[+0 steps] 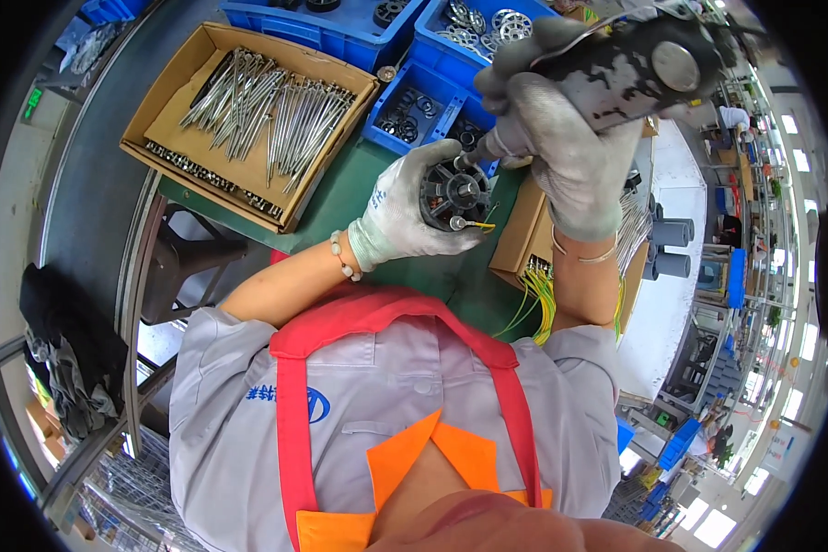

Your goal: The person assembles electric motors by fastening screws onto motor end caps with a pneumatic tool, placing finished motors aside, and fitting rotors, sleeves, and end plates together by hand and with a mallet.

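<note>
My left hand, in a pale work glove, is closed around the side of a round black motor part with a metal shaft standing up at its centre. A short yellow-green wire with a ring-shaped end lies at the near side of this part. In my right hand, also gloved, is a worn grey and black power screwdriver. Its narrow nose points down and left, and its tip is at the far rim of the motor part; whether it touches a screw is too small to tell.
An open cardboard box of long metal bolts stands at the left. Blue bins with metal parts line the far side; a smaller one holds rings. Yellow-green wires hang from a box at the right, near grey cylinders.
</note>
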The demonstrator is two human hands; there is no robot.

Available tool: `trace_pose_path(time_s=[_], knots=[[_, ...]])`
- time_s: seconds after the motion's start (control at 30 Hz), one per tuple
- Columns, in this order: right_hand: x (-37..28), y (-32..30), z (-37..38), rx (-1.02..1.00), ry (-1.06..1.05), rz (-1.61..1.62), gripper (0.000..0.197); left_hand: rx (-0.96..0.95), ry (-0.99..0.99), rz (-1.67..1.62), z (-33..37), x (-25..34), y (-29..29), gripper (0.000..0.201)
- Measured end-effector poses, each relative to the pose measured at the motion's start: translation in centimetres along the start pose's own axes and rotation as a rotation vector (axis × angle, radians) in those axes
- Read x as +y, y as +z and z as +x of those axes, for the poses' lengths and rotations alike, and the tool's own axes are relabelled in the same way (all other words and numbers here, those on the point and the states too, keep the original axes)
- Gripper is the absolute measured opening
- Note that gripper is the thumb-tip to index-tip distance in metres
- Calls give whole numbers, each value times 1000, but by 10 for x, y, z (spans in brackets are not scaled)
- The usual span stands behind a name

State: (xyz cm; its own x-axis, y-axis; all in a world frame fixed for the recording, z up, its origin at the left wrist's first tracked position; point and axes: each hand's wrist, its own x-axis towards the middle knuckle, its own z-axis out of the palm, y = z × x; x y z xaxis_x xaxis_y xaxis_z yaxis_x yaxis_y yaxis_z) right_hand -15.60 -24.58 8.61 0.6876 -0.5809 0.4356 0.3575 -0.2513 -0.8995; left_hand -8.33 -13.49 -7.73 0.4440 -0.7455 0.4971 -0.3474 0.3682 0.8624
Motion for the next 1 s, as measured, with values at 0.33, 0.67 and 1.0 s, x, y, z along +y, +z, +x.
trace_pose_path(time_s=[0.33, 0.67, 1.0], knots=[[-23, 6, -54, -111, 42, 88, 66, -7, 26, 9, 3, 7, -4, 98], [-7, -13, -47, -316, -99, 98, 53, -4, -49, -63, -1, 5, -1, 97], [2, -10, -38, -384, -201, 153, 56, 12, -53, -49, 0, 6, -1, 96]])
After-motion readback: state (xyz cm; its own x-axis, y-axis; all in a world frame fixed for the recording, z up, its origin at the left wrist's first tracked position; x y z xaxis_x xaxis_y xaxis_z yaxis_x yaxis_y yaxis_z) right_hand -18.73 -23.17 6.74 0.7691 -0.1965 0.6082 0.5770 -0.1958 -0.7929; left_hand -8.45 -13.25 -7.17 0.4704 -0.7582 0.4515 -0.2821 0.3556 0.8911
